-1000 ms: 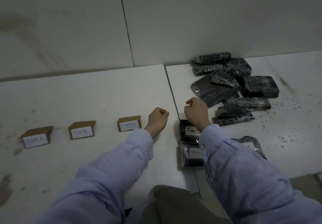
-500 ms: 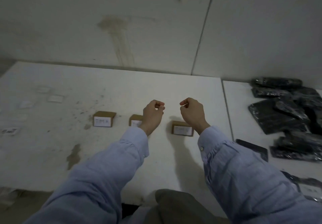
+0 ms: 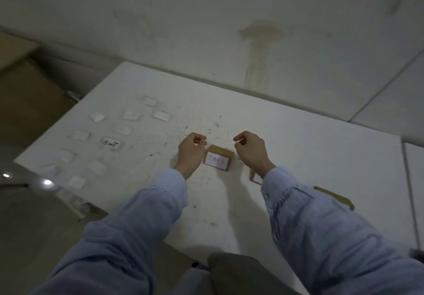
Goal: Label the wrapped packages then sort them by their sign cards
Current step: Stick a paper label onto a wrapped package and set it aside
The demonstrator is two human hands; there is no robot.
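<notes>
Both hands raised over the white table, loosely fisted, nothing visibly held.

Head view: left hand and right hand hover side by side above the table, fingers curled in, thumb against forefinger; any small item pinched is too small to tell. Light blue sleeves run up from the bottom edge. Between the hands stands a cardboard sign card with a white handwritten face. A second sign card is mostly hidden behind the right wrist; a third peeks past the right sleeve. Loose white labels lie scattered at the table's far left, one with writing. No wrapped packages in view. Stained wall behind.
</notes>
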